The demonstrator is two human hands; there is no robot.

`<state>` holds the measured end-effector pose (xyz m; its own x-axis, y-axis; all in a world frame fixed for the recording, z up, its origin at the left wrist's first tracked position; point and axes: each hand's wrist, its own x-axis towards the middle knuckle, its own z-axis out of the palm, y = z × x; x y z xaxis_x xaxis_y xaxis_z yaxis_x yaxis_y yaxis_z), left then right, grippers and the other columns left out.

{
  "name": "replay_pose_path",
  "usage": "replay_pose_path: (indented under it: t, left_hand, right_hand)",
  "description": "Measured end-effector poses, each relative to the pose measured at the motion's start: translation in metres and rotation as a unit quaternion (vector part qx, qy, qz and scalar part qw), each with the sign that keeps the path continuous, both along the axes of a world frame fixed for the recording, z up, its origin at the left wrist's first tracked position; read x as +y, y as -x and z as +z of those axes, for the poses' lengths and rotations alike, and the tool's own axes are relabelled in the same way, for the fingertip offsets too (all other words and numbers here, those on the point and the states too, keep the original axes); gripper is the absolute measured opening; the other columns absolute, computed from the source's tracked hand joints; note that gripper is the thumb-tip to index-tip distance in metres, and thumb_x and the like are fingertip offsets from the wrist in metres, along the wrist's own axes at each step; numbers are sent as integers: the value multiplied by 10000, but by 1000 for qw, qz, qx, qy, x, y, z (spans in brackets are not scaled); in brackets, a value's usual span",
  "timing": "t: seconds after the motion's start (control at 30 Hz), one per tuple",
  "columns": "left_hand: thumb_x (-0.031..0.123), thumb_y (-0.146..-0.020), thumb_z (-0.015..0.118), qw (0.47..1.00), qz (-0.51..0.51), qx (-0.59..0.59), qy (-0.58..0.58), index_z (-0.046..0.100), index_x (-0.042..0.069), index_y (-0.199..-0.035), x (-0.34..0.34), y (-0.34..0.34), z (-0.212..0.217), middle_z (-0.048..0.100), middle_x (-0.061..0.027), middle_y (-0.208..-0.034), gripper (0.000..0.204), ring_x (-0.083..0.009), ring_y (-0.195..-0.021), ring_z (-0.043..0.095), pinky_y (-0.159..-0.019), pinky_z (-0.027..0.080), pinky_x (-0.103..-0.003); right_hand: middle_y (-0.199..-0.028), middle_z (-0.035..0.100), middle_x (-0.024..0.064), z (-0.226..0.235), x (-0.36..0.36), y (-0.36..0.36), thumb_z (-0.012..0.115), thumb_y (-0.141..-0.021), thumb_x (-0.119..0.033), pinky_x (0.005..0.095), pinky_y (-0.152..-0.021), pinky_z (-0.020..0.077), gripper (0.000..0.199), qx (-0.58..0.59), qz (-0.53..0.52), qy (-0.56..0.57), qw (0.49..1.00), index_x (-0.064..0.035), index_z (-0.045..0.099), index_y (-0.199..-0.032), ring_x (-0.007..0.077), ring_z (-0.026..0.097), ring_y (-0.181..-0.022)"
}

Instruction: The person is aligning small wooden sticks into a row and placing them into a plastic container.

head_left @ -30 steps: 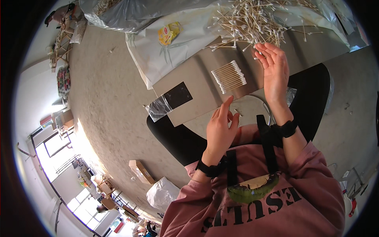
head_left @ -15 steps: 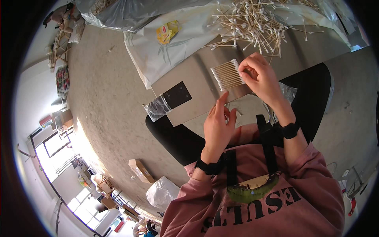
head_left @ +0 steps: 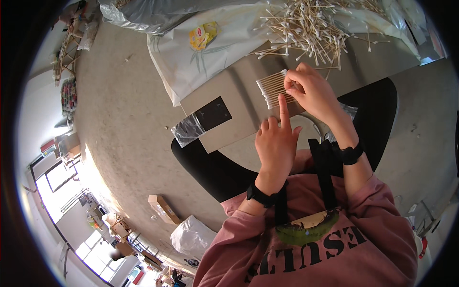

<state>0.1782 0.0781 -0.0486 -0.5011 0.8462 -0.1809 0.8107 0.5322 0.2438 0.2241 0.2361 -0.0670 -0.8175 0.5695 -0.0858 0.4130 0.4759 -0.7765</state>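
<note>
A neat row of cotton swabs (head_left: 271, 87) lies side by side on the brownish-grey tabletop. My left hand (head_left: 277, 146) reaches in from below, its index finger stretched out onto the swabs' lower right part. Its other fingers are bent and the thumb stands apart; nothing is held. At the row's right end is my right hand (head_left: 313, 91), thumb and fingers brought together in a pinch. Whatever lies between those fingertips is hidden, and the hand covers the right ends of the swabs. Beyond the row sits a big loose heap of cotton swabs (head_left: 308, 31).
A black flat rectangle (head_left: 215, 114) with clear film (head_left: 188, 130) lies at the table's left end. A yellow packet (head_left: 203, 36) rests on a white plastic sheet (head_left: 174, 62). Black curved padding (head_left: 377, 110) runs beneath the table's near side. A cardboard box (head_left: 164, 208) stands on the floor.
My left hand has moved up and right, and its index finger now lies on the swabs. My right hand has shifted slightly left over the row's right end.
</note>
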Motion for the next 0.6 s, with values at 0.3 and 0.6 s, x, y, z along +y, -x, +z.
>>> replay_pose_path:
  t: [0.3, 0.6]
  left_hand:
    - [322, -797, 745, 999, -7, 25, 43, 250, 93, -1546, 1, -2, -3, 589, -65, -871, 927, -240, -833, 625, -706, 513, -349]
    - [328, -791, 751, 998, -7, 25, 52, 242, 90, -1549, 1, -2, -2, 578, -61, -874, 943, -229, -829, 623, -714, 507, -341]
  right_hand:
    - [-860, 570, 96, -6, 0, 1, 610, -846, -48, 425, -726, 488, 49, 11, 28, -68, 997, -49, 561, -842, 309, 598, -857]
    - [-857, 566, 113, -4, 2, -1, 585, -868, -57, 435, -706, 474, 39, 25, 18, 16, 999, -39, 553, -856, 335, 592, -814]
